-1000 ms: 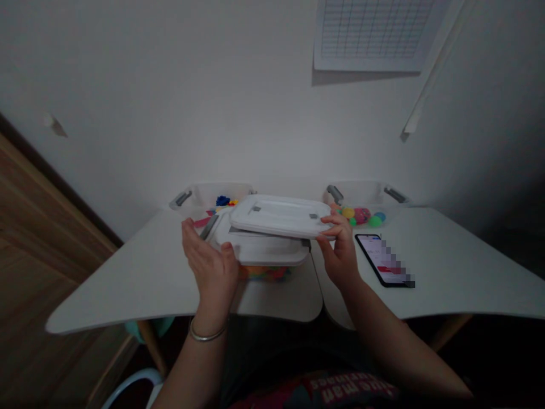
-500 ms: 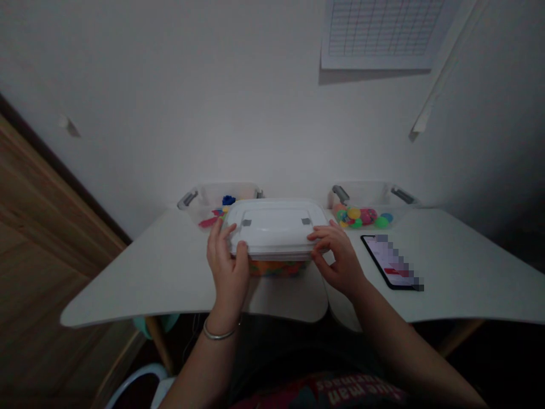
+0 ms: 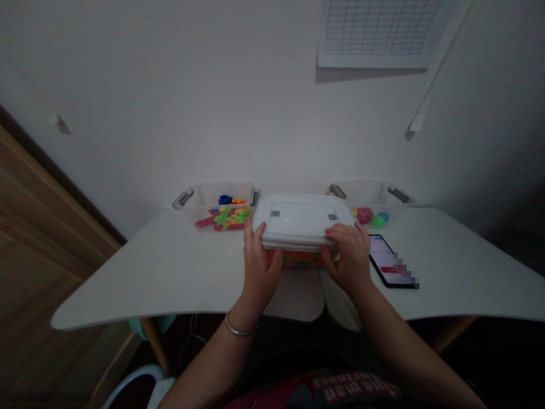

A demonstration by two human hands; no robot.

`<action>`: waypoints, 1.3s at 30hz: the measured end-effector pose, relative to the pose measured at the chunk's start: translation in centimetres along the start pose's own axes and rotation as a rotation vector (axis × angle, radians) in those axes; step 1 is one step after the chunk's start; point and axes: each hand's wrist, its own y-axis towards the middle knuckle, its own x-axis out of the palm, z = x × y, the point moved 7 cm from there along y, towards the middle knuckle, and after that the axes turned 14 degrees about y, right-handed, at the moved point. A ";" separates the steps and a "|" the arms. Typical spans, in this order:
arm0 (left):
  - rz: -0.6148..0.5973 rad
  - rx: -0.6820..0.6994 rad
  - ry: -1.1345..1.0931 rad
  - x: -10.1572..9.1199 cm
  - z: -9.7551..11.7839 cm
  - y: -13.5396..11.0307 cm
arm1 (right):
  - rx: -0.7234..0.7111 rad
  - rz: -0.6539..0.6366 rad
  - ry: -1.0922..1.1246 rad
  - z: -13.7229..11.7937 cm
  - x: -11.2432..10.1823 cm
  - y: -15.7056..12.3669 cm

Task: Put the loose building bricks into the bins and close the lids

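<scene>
A white plastic lid (image 3: 303, 218) with two grey tabs is stacked over other white lids, on top of a box with orange and green contents (image 3: 300, 259). My left hand (image 3: 260, 258) wraps the near left corner, thumb below the rim and fingers along the side. On the opposite side my right hand (image 3: 349, 255) grips the near right corner, fingertips on the lid's top and thumb underneath. The hands hide the box's side walls. Whether the box rests on the table I cannot tell.
Behind on the left is a clear bin (image 3: 204, 196) of colourful toy pieces (image 3: 232, 217). Another clear bin (image 3: 370, 193) with balls (image 3: 378, 221) stands back right. A phone (image 3: 392, 264) lies right of my right hand. The white table (image 3: 170, 272) meets the wall behind.
The lidded box has shifted right, carried by both hands. More of the left bin's toys show, and part of the right bin is covered. My right hand has closed more firmly on the corner.
</scene>
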 end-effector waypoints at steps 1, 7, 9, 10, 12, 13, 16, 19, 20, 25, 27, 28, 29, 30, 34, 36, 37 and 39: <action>-0.019 0.035 0.011 0.6 0.3 0.2 | 0.011 -0.019 -0.025 0.2 0.2 0.0; -0.056 0.120 0.050 2.3 0.1 2.1 | 0.007 -0.141 -0.105 1.9 1.7 0.7; -0.059 0.120 0.085 2.4 -0.4 2.8 | -0.005 -0.168 -0.093 2.8 2.3 1.1; -0.067 0.115 0.103 2.6 -0.7 3.1 | -0.005 -0.171 -0.090 3.2 2.5 1.4; -0.088 0.113 0.132 3.0 -1.2 3.8 | 0.006 -0.178 -0.090 4.0 3.1 1.8; -0.100 0.114 0.144 3.3 -1.5 4.1 | 0.017 -0.184 -0.092 4.4 3.4 2.1; -0.136 0.116 0.189 4.1 -2.4 5.2 | 0.051 -0.227 -0.101 5.0 4.4 2.9; -0.125 0.096 0.303 4.2 -3.0 6.2 | 0.048 -0.308 -0.099 5.1 5.4 3.6; -0.119 0.091 0.357 4.0 -3.1 6.5 | 0.045 -0.330 -0.096 5.1 5.7 3.8; -0.105 0.090 0.488 3.0 -3.2 6.9 | 0.089 -0.321 -0.058 5.0 5.7 4.1; -0.070 0.079 0.489 2.5 -3.3 6.9 | 0.088 -0.299 -0.044 4.7 5.7 4.0; -0.056 0.076 0.480 2.4 -3.4 6.9 | 0.077 -0.294 -0.041 4.6 5.7 4.0; -0.048 0.075 0.466 2.3 -3.6 6.9 | 0.061 -0.293 -0.039 4.4 5.8 3.9; -0.046 0.077 0.451 2.3 -3.7 6.9 | 0.044 -0.293 -0.038 4.3 6.0 3.9; -0.066 0.074 0.422 2.8 -4.4 7.0 | -0.008 -0.300 -0.038 5.0 6.6 4.2; -0.081 0.072 0.414 3.2 -4.7 7.2 | -0.017 -0.319 -0.044 5.6 6.8 4.5; -0.088 0.072 0.406 3.4 -4.7 7.3 | -0.017 -0.333 -0.050 5.9 7.0 4.7; -0.102 0.066 0.388 3.8 -4.7 7.6 | -0.012 -0.361 -0.071 6.4 7.2 4.9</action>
